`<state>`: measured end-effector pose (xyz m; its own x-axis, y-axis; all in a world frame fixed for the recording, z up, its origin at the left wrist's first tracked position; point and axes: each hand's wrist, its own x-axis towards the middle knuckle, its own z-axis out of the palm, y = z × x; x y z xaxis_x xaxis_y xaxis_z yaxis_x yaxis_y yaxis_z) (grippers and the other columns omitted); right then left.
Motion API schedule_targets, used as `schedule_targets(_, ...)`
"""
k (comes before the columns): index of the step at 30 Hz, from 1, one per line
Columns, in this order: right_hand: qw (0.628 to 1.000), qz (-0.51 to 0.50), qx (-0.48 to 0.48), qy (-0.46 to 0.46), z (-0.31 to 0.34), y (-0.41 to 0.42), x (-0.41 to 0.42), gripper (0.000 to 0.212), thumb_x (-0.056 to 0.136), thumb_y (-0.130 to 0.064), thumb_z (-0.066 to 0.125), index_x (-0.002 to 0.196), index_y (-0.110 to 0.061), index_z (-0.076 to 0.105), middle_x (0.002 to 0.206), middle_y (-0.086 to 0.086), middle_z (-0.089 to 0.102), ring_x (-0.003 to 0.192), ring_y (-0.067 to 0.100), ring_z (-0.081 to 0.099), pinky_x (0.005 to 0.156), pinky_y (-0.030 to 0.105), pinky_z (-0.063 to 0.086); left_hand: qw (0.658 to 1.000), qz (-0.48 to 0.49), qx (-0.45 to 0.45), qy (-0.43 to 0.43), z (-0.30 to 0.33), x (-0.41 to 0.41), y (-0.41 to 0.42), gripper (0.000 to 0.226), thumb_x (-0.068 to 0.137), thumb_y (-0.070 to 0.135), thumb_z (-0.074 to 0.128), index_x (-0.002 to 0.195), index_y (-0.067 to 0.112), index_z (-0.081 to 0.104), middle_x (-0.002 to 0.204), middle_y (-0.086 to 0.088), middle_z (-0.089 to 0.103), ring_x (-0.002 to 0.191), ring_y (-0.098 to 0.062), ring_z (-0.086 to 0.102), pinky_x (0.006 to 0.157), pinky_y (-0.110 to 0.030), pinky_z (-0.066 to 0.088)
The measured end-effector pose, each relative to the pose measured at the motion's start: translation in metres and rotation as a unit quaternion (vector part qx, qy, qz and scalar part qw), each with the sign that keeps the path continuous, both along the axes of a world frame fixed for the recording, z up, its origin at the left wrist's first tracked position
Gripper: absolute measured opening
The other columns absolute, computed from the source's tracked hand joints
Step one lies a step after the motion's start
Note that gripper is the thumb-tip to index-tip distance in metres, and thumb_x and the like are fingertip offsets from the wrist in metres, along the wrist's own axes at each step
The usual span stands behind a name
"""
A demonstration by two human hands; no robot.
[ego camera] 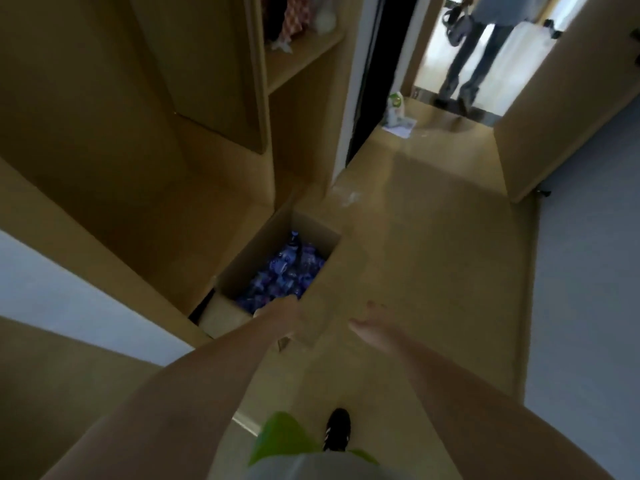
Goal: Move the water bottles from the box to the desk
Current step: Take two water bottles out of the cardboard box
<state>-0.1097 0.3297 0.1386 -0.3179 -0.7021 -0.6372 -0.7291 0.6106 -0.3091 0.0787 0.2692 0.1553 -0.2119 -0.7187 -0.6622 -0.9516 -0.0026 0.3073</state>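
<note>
Though blur hides its fingers, the left hand (pixel 282 311) reaches the box (pixel 322 306) rim, grip unclear; bottles (pixel 287 271) lie inside, just beyond; the right hand (pixel 372 327) hovers spread beside the box.

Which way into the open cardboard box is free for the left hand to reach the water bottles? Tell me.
Probably from above, yes. The cardboard box is open on top, with the water bottles uncovered, and the left hand is already at its near rim. The flap by the wrist seems the only thing near; the fingers are blurred.
</note>
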Motion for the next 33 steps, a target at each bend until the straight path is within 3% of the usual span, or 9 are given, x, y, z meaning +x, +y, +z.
schedule_targets(4, 0.996, 0.091, 0.012, -0.019, -0.001, -0.067, -0.009, 0.063, 0.091, -0.048, 0.053, 0.142, -0.015, 0.039, 0.142, 0.006, 0.045, 0.125, 0.024, 0.049, 0.099, 0.036, 0.044, 0.997, 0.074, 0.003, 0.017, -0.007, -0.002, -0.041, 0.043, 0.096, 0.027, 0.051, 0.132, 0.006, 0.047, 0.133, -0.014, 0.053, 0.120, -0.029, 0.053, 0.098, -0.037, 0.044)
schedule_targets(7, 0.986, 0.161, 0.031, -0.021, -0.013, -0.108, -0.004, 0.064, 0.094, -0.048, 0.050, 0.145, -0.015, 0.035, 0.144, 0.006, 0.043, 0.127, 0.024, 0.048, 0.098, 0.036, 0.043, 0.993, 0.117, 0.026, 0.015, -0.024, 0.006, -0.066, 0.050, 0.098, 0.035, 0.046, 0.139, 0.009, 0.039, 0.138, -0.011, 0.047, 0.123, -0.027, 0.049, 0.099, -0.035, 0.044)
schedule_targets(11, 0.975, 0.220, 0.019, -0.035, -0.028, -0.165, 0.007, 0.062, 0.094, -0.046, 0.052, 0.144, -0.012, 0.036, 0.140, 0.008, 0.046, 0.118, 0.022, 0.053, 0.093, 0.033, 0.048, 0.984, 0.171, 0.047, 0.004, -0.050, 0.018, -0.096, 0.045, 0.098, 0.038, 0.042, 0.134, 0.011, 0.040, 0.133, -0.013, 0.051, 0.114, -0.028, 0.054, 0.095, -0.039, 0.047)
schedule_targets(13, 0.968, 0.245, 0.025, -0.040, -0.036, -0.190, 0.012, 0.058, 0.094, -0.046, 0.052, 0.140, -0.013, 0.040, 0.131, 0.005, 0.053, 0.104, 0.018, 0.057, 0.083, 0.030, 0.049, 0.976, 0.206, 0.063, 0.013, -0.062, 0.023, -0.107, 0.050, 0.099, 0.037, 0.042, 0.141, 0.011, 0.035, 0.136, -0.013, 0.049, 0.116, -0.029, 0.053, 0.097, -0.040, 0.046)
schedule_targets(17, 0.956, 0.286, 0.060, -0.033, -0.052, -0.232, 0.022, 0.050, 0.092, -0.047, 0.052, 0.128, -0.013, 0.046, 0.101, 0.001, 0.061, 0.085, 0.017, 0.063, 0.077, 0.038, 0.055, 0.959, 0.268, 0.084, 0.020, -0.081, 0.031, -0.125, 0.054, 0.098, 0.036, 0.042, 0.143, 0.009, 0.031, 0.135, -0.014, 0.049, 0.117, -0.028, 0.052, 0.097, -0.037, 0.046)
schedule_targets(22, 0.938, 0.333, 0.095, -0.027, -0.073, -0.270, 0.029, 0.056, 0.093, -0.049, 0.051, 0.135, -0.013, 0.042, 0.114, 0.007, 0.059, 0.092, 0.020, 0.063, 0.073, 0.034, 0.052, 0.936, 0.336, 0.098, 0.035, -0.099, 0.031, -0.141, 0.044, 0.097, 0.032, 0.042, 0.136, 0.010, 0.040, 0.126, -0.012, 0.054, 0.109, -0.027, 0.056, 0.089, -0.035, 0.049)
schedule_targets(28, 0.923, 0.356, 0.147, -0.026, -0.113, -0.309, 0.028, 0.036, 0.092, -0.039, 0.052, 0.117, -0.012, 0.048, 0.103, 0.007, 0.059, 0.076, 0.017, 0.059, 0.062, 0.030, 0.044, 0.915, 0.383, 0.130, 0.014, -0.137, 0.023, -0.151, 0.040, 0.096, 0.030, 0.043, 0.131, 0.012, 0.044, 0.121, -0.013, 0.057, 0.106, -0.028, 0.058, 0.087, -0.037, 0.051)
schedule_targets(30, 0.915, 0.378, 0.141, -0.018, -0.132, -0.323, 0.028, 0.030, 0.090, -0.038, 0.053, 0.106, -0.012, 0.051, 0.094, 0.004, 0.057, 0.073, 0.016, 0.056, 0.061, 0.030, 0.044, 0.908, 0.398, 0.128, 0.012, -0.155, 0.016, -0.161, 0.037, 0.095, 0.030, 0.044, 0.128, 0.012, 0.046, 0.117, -0.011, 0.058, 0.101, -0.026, 0.058, 0.080, -0.035, 0.049)
schedule_targets(33, 0.902, 0.405, 0.146, -0.014, -0.166, -0.345, 0.026, 0.032, 0.091, -0.037, 0.053, 0.110, -0.011, 0.050, 0.098, 0.005, 0.058, 0.081, 0.019, 0.058, 0.061, 0.030, 0.043, 0.900, 0.415, 0.129, 0.012, -0.186, -0.002, -0.176, 0.033, 0.095, 0.032, 0.043, 0.124, 0.015, 0.048, 0.113, -0.008, 0.058, 0.096, -0.024, 0.058, 0.074, -0.032, 0.046)
